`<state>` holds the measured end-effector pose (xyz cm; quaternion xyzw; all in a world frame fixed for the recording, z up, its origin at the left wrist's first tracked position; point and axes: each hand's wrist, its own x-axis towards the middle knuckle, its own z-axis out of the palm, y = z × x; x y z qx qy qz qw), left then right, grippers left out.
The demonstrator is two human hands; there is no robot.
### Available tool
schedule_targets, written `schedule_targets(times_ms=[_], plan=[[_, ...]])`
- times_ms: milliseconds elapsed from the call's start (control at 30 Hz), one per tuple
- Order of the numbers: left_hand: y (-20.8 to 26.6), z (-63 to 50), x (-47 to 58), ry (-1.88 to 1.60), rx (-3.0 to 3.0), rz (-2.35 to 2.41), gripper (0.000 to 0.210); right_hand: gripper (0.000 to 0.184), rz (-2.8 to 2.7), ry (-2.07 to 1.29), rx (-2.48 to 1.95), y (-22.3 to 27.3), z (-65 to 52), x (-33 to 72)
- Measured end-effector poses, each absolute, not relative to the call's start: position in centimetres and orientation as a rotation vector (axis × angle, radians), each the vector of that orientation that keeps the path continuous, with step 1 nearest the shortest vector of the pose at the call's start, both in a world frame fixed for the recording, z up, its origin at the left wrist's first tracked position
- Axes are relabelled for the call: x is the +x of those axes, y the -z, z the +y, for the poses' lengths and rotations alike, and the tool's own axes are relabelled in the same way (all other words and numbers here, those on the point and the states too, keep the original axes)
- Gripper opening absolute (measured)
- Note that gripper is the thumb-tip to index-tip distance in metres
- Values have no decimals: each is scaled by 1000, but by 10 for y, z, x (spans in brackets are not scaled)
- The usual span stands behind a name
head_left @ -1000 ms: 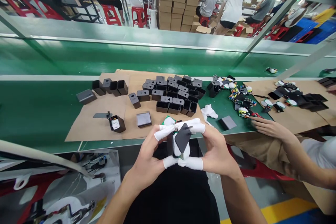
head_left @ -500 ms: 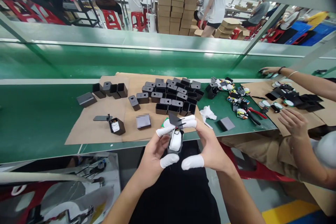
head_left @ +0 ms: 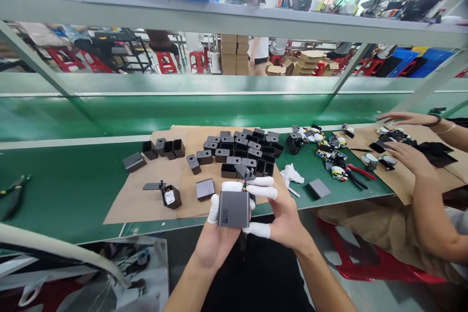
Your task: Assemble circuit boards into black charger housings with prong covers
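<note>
Between my hands is a dark grey power adapter (head_left: pixel 234 209), one broad flat side facing me, with faint print low on it. Its plug cap (head_left: pixel 244 171), with prongs, stands off the top end on short wires. My left hand (head_left: pixel 215 241) is closed round the adapter from the left and below. My right hand (head_left: pixel 283 214) grips its right side, thumb at the lower corner and fingers by the wires. White finger cots cover the fingertips of both. On the cardboard to the left, another opened adapter (head_left: pixel 171 197) shows a white-wrapped inside, its cap beside it.
Rows of black housings (head_left: pixel 228 170) stand on the cardboard (head_left: pixel 137 204). Circuit assemblies (head_left: pixel 338 172), red-handled pliers (head_left: pixel 356 175) and a white cloth (head_left: pixel 291 175) lie to the right. A co-worker's hands (head_left: pixel 411 156) are at far right. Cutters (head_left: pixel 14 195) lie far left.
The adapter has turned from showing its open, white inside to showing a flat outer side. My right thumb, apart before, now touches it. The view has tilted upward.
</note>
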<state>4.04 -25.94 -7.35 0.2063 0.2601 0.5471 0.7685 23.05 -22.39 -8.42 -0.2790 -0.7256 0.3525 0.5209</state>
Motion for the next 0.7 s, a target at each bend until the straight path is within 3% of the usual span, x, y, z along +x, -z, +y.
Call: schedule_targets(times_ms=[200,367,700], plan=[[71,-259,39,-1494,550,866,53,74,-1679,-909,-593,80,-218,232],[77,-262,34,-1599,831,797,72,67,-1508,-1154,-582,79,-207,221],[93,-278,42,-1716,615,975,75,45,-1378,-1241,-620,83,-214,187]])
